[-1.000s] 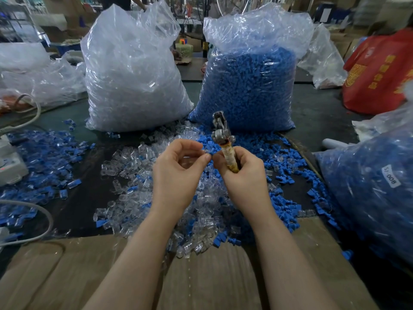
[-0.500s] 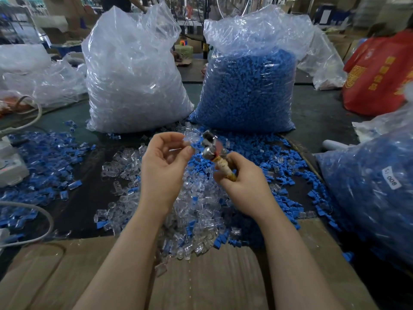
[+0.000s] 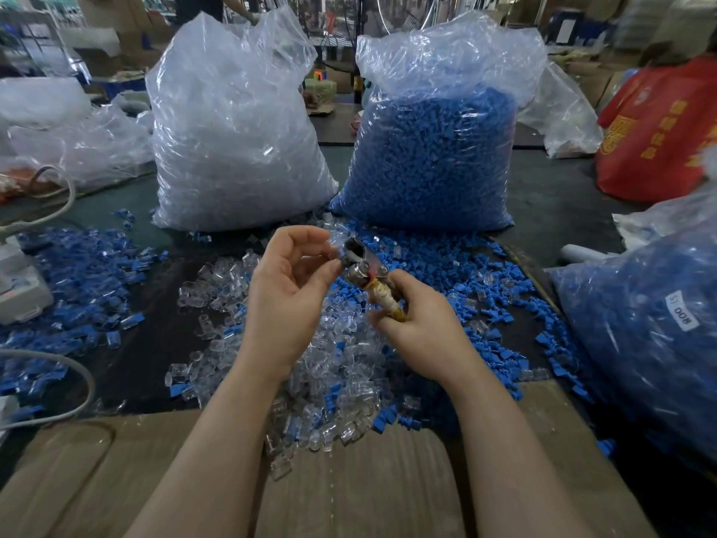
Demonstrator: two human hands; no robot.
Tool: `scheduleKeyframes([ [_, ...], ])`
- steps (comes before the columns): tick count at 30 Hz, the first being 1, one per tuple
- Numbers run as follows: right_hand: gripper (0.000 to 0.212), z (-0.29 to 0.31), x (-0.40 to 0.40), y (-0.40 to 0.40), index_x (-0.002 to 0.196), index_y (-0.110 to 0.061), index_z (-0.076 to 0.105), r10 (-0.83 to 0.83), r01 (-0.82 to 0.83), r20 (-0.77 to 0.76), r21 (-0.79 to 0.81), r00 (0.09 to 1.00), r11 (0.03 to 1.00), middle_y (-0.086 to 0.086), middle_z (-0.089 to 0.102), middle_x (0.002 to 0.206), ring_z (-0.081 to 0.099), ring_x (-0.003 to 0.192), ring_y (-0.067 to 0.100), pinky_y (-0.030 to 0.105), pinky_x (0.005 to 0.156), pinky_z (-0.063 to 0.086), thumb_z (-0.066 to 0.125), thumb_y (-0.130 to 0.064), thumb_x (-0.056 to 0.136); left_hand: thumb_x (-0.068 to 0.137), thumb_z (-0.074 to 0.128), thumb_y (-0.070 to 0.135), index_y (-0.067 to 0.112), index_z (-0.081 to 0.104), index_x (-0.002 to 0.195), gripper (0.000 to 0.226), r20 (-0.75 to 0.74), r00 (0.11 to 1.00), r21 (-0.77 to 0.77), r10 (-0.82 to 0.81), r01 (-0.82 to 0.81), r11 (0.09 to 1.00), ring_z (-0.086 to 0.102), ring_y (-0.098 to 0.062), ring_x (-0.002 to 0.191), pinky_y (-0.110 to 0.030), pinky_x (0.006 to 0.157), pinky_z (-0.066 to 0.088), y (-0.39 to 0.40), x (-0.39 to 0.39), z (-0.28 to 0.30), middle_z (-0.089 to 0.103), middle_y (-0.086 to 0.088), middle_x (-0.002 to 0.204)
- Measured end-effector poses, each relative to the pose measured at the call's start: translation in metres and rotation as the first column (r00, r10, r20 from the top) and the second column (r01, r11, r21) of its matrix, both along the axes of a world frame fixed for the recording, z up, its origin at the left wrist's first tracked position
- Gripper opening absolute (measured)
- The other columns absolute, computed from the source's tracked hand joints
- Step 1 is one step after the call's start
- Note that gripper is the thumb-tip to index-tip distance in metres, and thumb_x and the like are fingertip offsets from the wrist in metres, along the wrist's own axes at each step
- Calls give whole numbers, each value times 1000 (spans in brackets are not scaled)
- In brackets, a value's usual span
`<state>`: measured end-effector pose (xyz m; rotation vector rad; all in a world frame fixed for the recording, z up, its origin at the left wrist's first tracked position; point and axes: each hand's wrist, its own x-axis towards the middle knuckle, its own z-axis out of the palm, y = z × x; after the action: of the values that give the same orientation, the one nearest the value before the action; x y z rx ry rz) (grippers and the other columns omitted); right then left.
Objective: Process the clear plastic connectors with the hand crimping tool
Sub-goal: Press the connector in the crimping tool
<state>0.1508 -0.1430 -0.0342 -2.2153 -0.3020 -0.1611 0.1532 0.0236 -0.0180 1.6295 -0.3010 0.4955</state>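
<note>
My right hand (image 3: 421, 324) grips the taped yellowish handle of a small metal crimping tool (image 3: 362, 267), whose jaws tilt up and to the left. My left hand (image 3: 289, 289) is raised beside the jaws, its fingertips pinching a small clear connector (image 3: 336, 238) right at the tool's head. Below both hands lies a loose heap of clear plastic connectors (image 3: 341, 366) mixed with blue ones on the dark tabletop.
A big bag of clear connectors (image 3: 232, 141) and a big bag of blue connectors (image 3: 430, 157) stand behind. More blue pieces (image 3: 77, 281) lie left, another blue bag (image 3: 652, 332) right. Cardboard (image 3: 349, 479) covers the near edge. White cables (image 3: 58, 366) run left.
The tool's head has swung from upright to tilted left. My left hand has lifted and moved up to the jaws with a clear connector.
</note>
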Motion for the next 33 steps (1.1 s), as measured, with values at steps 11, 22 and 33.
scheduleKeyframes([
  [11, 10, -3, 1, -2, 85, -22, 50, 1, -1, 4, -43, 1000, 999, 0, 57, 75, 51, 68, 24, 47, 63, 46, 58, -18, 82, 88, 66, -4, 23, 59, 105, 33, -11, 1000, -10, -17, 17, 1000, 67, -5, 92, -15, 82, 51, 1, 0, 1, 69, 4, 95],
  [22, 14, -5, 1, 2, 77, -24, 49, -69, 75, 63, -109, 996, 991, -1, 54, 63, 50, 62, 23, 46, 56, 45, 56, -12, 77, 89, 66, -4, 21, 59, 107, 31, -34, 999, 15, -13, 13, 1000, 65, 0, 91, -13, 82, 50, 1, -2, 2, 67, 3, 96],
  [33, 10, -5, 1, 1, 79, -31, 43, -124, 134, 109, -87, 986, 987, -3, 51, 64, 47, 59, 18, 38, 51, 36, 46, -27, 70, 92, 62, 3, 22, 71, 105, 23, -207, 978, -132, 40, -68, 989, 69, -4, 87, -14, 78, 53, 12, 4, 4, 75, 5, 94],
])
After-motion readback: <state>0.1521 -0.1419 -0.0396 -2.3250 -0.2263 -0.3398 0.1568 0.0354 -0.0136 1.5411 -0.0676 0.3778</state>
